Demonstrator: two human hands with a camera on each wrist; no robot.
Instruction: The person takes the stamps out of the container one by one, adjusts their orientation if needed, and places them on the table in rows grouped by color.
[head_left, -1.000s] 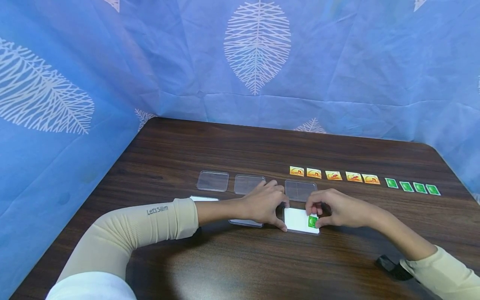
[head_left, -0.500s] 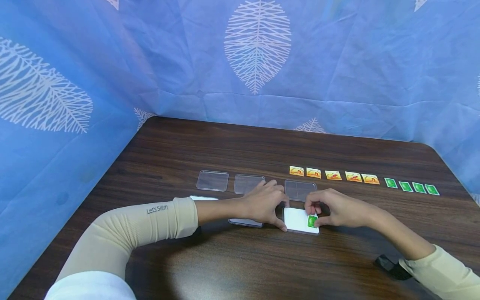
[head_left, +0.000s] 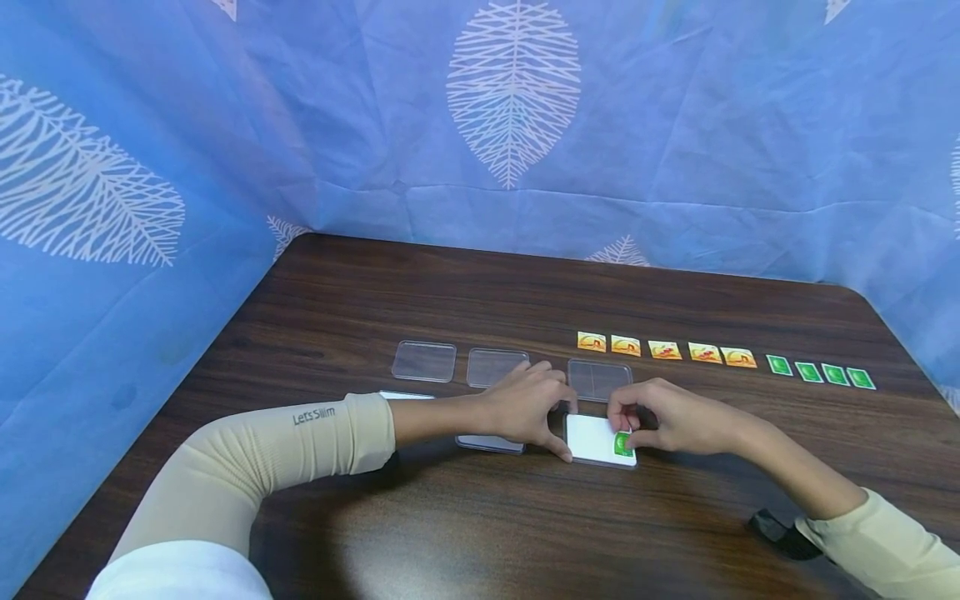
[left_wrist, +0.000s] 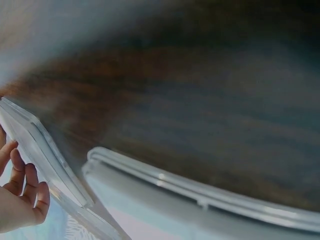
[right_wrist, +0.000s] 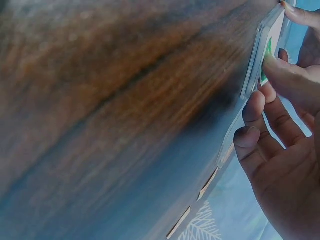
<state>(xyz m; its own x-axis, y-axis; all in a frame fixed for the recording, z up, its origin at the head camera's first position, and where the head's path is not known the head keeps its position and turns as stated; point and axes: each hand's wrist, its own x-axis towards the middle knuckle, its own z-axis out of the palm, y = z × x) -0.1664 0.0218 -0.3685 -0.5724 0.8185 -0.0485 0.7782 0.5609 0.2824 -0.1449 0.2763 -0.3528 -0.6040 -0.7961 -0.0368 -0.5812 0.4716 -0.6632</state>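
Note:
On the table lies a shallow clear plastic box (head_left: 588, 437) with a white top surface. My left hand (head_left: 525, 408) holds its left side, thumb at the front corner and index finger towards the back corner. My right hand (head_left: 678, 417) pinches a small green card (head_left: 622, 444) against the right end of the white surface. In the right wrist view the thumb covers part of the green card (right_wrist: 265, 75), which is slightly bent. Under and beside my left hand another clear box (head_left: 491, 443) is partly hidden.
Three clear plastic lids stand in a row behind, among them a left one (head_left: 423, 362) and a right one (head_left: 600, 380). Several orange picture cards (head_left: 665, 350) and green cards (head_left: 808, 372) line the back right of the dark wooden table (head_left: 450, 533). Blue patterned cloth (head_left: 675, 125) hangs behind.
The green card now lies a little flatter on the white surface, under the right thumb and fingers. Both hands stay almost in place.

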